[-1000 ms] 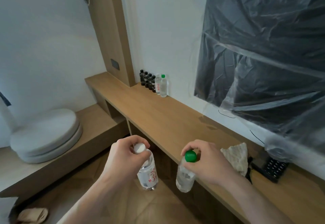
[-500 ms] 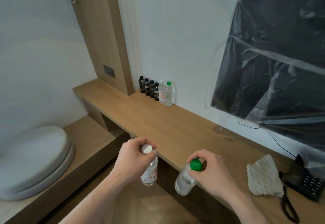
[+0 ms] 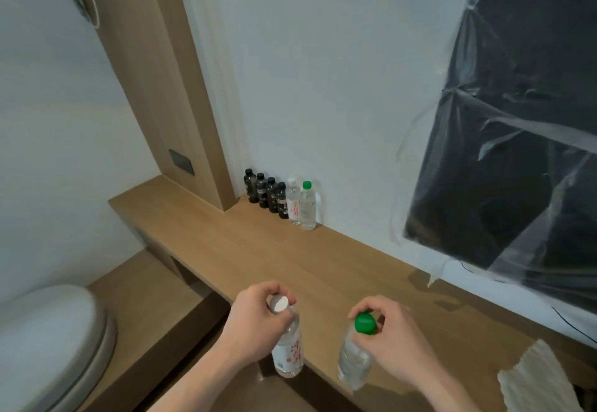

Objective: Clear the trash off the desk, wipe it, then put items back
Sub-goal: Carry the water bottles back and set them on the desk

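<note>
L hand (image 3: 255,324) grips white-cap bottle (image 3: 287,352) by the neck, R hand (image 3: 392,342) grips green-cap bottle (image 3: 353,358) likewise, both over the tabletop (image 3: 258,250) front edge, w/ six bottles (image 3: 281,200) lined at the wall behind, a cloth (image 3: 539,379) far right.

The long wooden surface (image 3: 245,250) runs along the white wall. A row of six bottles (image 3: 279,200) stands on it at the back, touching the wall: four dark ones, then two clear ones. Well apart from this row, near the front right edge, lies a pale cloth (image 3: 536,379).
</note>
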